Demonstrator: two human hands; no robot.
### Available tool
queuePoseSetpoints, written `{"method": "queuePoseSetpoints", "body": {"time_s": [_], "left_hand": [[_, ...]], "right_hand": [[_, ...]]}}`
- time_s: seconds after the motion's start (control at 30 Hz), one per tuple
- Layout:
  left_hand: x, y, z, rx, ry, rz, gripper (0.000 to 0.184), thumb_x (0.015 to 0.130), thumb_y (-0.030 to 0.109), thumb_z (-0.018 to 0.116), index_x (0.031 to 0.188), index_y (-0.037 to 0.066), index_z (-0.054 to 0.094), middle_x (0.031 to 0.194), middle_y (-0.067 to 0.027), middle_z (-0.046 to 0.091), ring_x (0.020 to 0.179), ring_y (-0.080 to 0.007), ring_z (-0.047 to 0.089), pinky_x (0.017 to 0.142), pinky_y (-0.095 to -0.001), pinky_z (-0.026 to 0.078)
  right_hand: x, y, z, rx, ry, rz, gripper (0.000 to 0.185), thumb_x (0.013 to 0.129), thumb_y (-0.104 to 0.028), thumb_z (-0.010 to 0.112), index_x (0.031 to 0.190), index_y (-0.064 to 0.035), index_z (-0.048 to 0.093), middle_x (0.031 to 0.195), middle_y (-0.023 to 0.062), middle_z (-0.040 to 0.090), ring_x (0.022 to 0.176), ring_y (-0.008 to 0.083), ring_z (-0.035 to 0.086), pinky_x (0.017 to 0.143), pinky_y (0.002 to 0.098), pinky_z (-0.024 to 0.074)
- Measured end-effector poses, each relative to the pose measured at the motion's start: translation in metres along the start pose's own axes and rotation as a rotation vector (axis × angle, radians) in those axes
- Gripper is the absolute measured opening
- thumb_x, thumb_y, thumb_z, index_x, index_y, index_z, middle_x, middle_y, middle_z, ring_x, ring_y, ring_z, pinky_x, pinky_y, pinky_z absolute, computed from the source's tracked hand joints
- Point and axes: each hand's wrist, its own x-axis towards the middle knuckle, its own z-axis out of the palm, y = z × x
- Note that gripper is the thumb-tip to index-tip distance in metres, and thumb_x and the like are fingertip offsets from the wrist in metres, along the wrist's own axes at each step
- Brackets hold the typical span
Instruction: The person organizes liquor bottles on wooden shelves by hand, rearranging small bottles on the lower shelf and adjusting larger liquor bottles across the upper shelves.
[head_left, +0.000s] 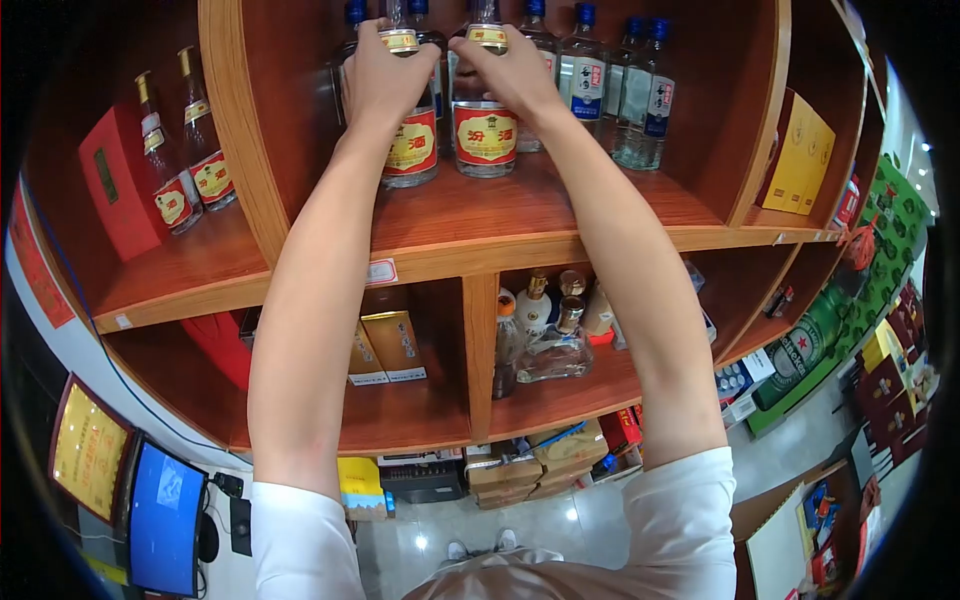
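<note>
Both my arms reach up to a wooden shelf (pixel 470 212). My left hand (pixel 388 82) is closed around the upper part of a clear liquor bottle with a red and yellow label (pixel 412 146). A matching liquor bottle (pixel 486 138) stands beside it, and my right hand (pixel 512 72) is wrapped round its shoulder. Both bottles are upright, with their bases on or just above the board; their caps are cut off by the top edge. Behind and to the right stand several blue-capped bottles (pixel 583 75), partly hidden by my hands.
Two gold-necked bottles (pixel 207 160) and a red box (pixel 118 185) occupy the left compartment. A yellow box (pixel 800 150) stands at right. The lower shelf holds gold boxes (pixel 392 345) and a glass decanter (pixel 552 355). Cardboard boxes (pixel 505 478) sit on the floor, a monitor (pixel 168 515) at lower left.
</note>
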Motion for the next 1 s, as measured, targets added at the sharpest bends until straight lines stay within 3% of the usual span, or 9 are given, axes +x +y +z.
{"method": "queuePoseSetpoints", "body": {"time_s": [0.13, 0.3, 0.5, 0.63, 0.73, 0.77, 0.87, 0.9, 1.0], "left_hand": [[0.000, 0.001, 0.002, 0.050, 0.042, 0.003, 0.076, 0.076, 0.041, 0.075, 0.138, 0.002, 0.053, 0.122, -0.0222, 0.069, 0.113, -0.0361, 0.067, 0.100, -0.0447, 0.051], [0.003, -0.005, 0.005, 0.009, 0.039, 0.018, 0.068, 0.080, 0.041, 0.073, 0.134, 0.003, 0.057, 0.114, -0.0198, 0.073, 0.110, -0.0340, 0.069, 0.097, -0.0440, 0.052], [0.003, -0.005, 0.006, 0.017, 0.051, 0.008, 0.066, 0.080, 0.040, 0.073, 0.133, 0.003, 0.057, 0.114, -0.0199, 0.073, 0.108, -0.0339, 0.070, 0.096, -0.0435, 0.053], [0.005, -0.010, 0.007, 0.030, 0.055, 0.031, 0.067, 0.080, 0.040, 0.073, 0.133, 0.003, 0.057, 0.115, -0.0206, 0.073, 0.108, -0.0341, 0.071, 0.095, -0.0433, 0.053], [0.007, -0.016, 0.009, 0.040, 0.070, 0.072, 0.067, 0.080, 0.041, 0.073, 0.132, 0.002, 0.058, 0.115, -0.0208, 0.072, 0.108, -0.0342, 0.071, 0.095, -0.0435, 0.053], [0.011, -0.020, 0.009, 0.047, 0.076, 0.093, 0.068, 0.080, 0.041, 0.073, 0.133, 0.002, 0.057, 0.115, -0.0207, 0.072, 0.108, -0.0341, 0.071, 0.095, -0.0435, 0.053], [0.014, -0.026, 0.010, 0.052, 0.071, 0.106, 0.070, 0.080, 0.043, 0.073, 0.134, 0.002, 0.057, 0.115, -0.0203, 0.072, 0.108, -0.0334, 0.071, 0.095, -0.0433, 0.053], [0.014, -0.026, 0.010, 0.051, 0.066, 0.104, 0.071, 0.080, 0.043, 0.073, 0.135, 0.002, 0.056, 0.116, -0.0202, 0.073, 0.108, -0.0330, 0.071, 0.095, -0.0432, 0.054], [0.012, -0.028, 0.011, 0.039, 0.070, 0.102, 0.072, 0.081, 0.044, 0.073, 0.137, 0.002, 0.056, 0.115, -0.0200, 0.073, 0.108, -0.0320, 0.071, 0.095, -0.0426, 0.054]], "right_hand": [[0.001, 0.002, 0.000, -0.033, -0.003, 0.014, 0.055, 0.085, -0.046, 0.077, 0.106, 0.0033, 0.063, 0.091, 0.0156, 0.075, 0.087, 0.0237, 0.074, 0.081, 0.0365, 0.0561], [0.004, 0.005, 0.001, -0.038, 0.000, 0.021, 0.058, 0.084, -0.047, 0.077, 0.112, 0.0021, 0.064, 0.105, 0.0212, 0.073, 0.104, 0.0321, 0.071, 0.090, 0.0413, 0.0537], [0.002, 0.002, -0.001, -0.064, 0.000, 0.019, 0.060, 0.084, -0.048, 0.076, 0.113, 0.0033, 0.064, 0.103, 0.0226, 0.073, 0.101, 0.0329, 0.072, 0.088, 0.0416, 0.0548], [0.003, 0.003, -0.002, -0.045, -0.010, 0.013, 0.060, 0.084, -0.047, 0.077, 0.112, 0.0036, 0.064, 0.099, 0.0218, 0.074, 0.093, 0.0283, 0.074, 0.083, 0.0388, 0.0568], [0.006, 0.003, -0.001, 0.005, -0.048, -0.034, 0.049, 0.090, -0.028, 0.078, 0.115, 0.0075, 0.055, 0.095, 0.0136, 0.072, 0.080, 0.0194, 0.076, 0.069, 0.0290, 0.0611], [0.006, 0.003, 0.000, -0.019, -0.026, -0.056, 0.045, 0.090, -0.028, 0.075, 0.113, 0.0065, 0.060, 0.097, 0.0139, 0.072, 0.082, 0.0206, 0.075, 0.071, 0.0319, 0.0614], [-0.001, -0.009, -0.001, -0.296, 0.093, -0.096, 0.056, 0.083, -0.044, 0.076, 0.108, 0.0047, 0.065, 0.093, 0.0220, 0.075, 0.090, 0.0273, 0.075, 0.084, 0.0375, 0.0569], [-0.006, -0.016, -0.004, -0.255, 0.068, -0.070, 0.051, 0.083, -0.037, 0.077, 0.107, 0.0066, 0.067, 0.094, 0.0213, 0.075, 0.089, 0.0265, 0.075, 0.081, 0.0371, 0.0601], [-0.028, -0.076, -0.006, -0.015, -0.073, 0.257, 0.020, 0.090, -0.021, 0.069, 0.088, -0.0024, 0.064, 0.093, 0.0148, 0.073, 0.088, 0.0194, 0.070, 0.078, 0.0363, 0.0562]]}}
